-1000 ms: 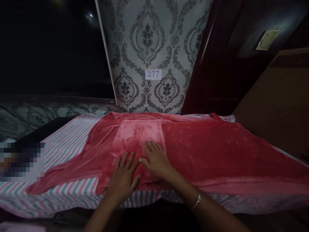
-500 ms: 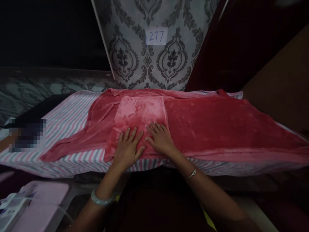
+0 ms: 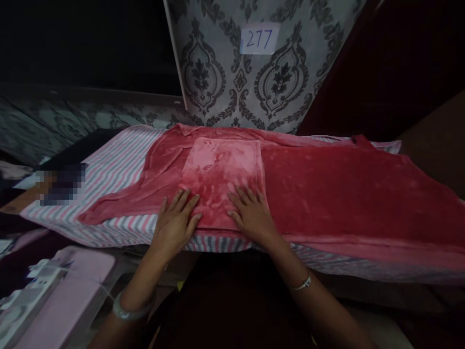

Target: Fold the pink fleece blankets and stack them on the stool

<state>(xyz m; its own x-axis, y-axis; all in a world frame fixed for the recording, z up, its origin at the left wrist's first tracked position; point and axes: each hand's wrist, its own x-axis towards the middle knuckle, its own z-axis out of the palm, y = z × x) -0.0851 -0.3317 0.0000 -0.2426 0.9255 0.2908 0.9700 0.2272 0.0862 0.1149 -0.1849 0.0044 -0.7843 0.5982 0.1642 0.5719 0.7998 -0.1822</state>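
A red plush cloth [image 3: 348,194] lies spread across a table. On its left half sits a squared, lighter pink-red plush piece [image 3: 225,160], laid flat with smudged pile marks. My left hand [image 3: 176,218] rests palm down at the near left corner of this piece, fingers spread. Palm down near its right edge is my right hand [image 3: 252,213], its fingers also stretched out. Neither hand grips anything. To the left, the red cloth tapers into a narrow strip toward the front edge.
A pink, grey and white striped cover [image 3: 105,179] lies beneath the red cloth. A patterned wall with a "277" paper [image 3: 260,39] and a dark screen [image 3: 90,48] stand behind. At lower left are a white power strip [image 3: 32,295] and a pink surface [image 3: 83,271]. A pixelated patch hides something beside an arm.
My left hand has slid left and toward me over the plush piece, so my hands are farther apart. The right hand stays near the piece's right edge. The view has shifted.
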